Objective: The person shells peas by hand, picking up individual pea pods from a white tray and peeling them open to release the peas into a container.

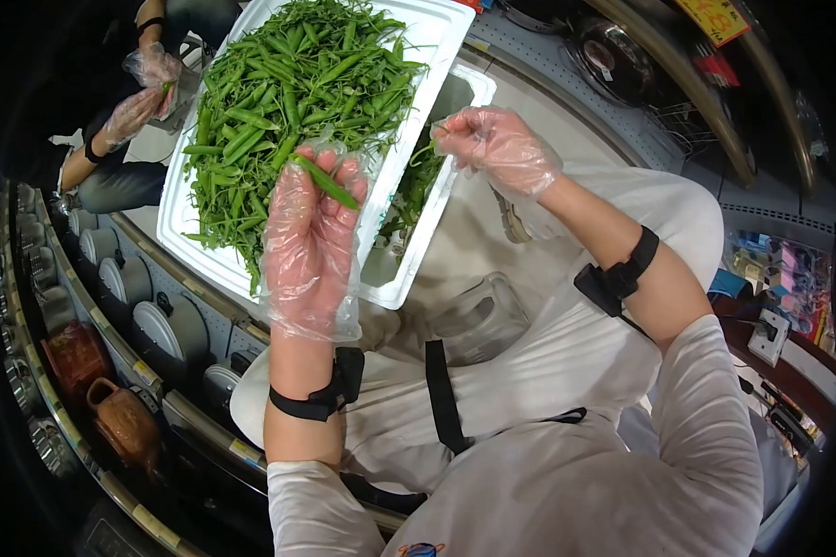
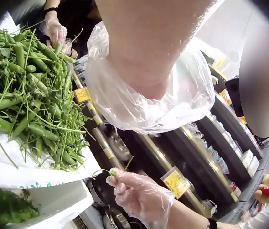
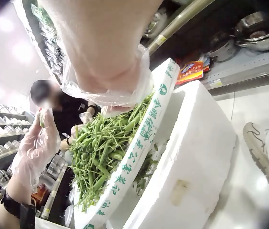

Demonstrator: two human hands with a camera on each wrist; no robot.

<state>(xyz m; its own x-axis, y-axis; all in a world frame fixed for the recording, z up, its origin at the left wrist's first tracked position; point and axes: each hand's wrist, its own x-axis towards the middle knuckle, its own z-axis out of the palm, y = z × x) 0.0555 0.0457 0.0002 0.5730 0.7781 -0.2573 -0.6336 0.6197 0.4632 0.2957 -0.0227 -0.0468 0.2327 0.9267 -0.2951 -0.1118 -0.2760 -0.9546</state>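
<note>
My left hand (image 1: 308, 251), in a clear plastic glove and turned palm up, holds a green pea pod (image 1: 329, 184) at its fingertips. This hand is over the near edge of a big heap of pea pods with stems (image 1: 288, 93). The heap lies on a white foam tray (image 1: 175, 218). To the right, my gloved right hand (image 1: 503, 148) pinches a thin green pea stem (image 2: 113, 172) between thumb and fingertips. Below that hand, a white foam box (image 1: 395, 295) sits partly under the tray, with green trimmings (image 2: 15, 205) inside.
Across the heap, another person's gloved hands (image 1: 144, 97) hold a bit of green. A clear plastic container (image 1: 478, 320) is by my legs. Shelves with pots (image 1: 167, 330) and a brown clay pot (image 1: 125, 422) line the left; pans (image 1: 608, 60) stand on the right shelf.
</note>
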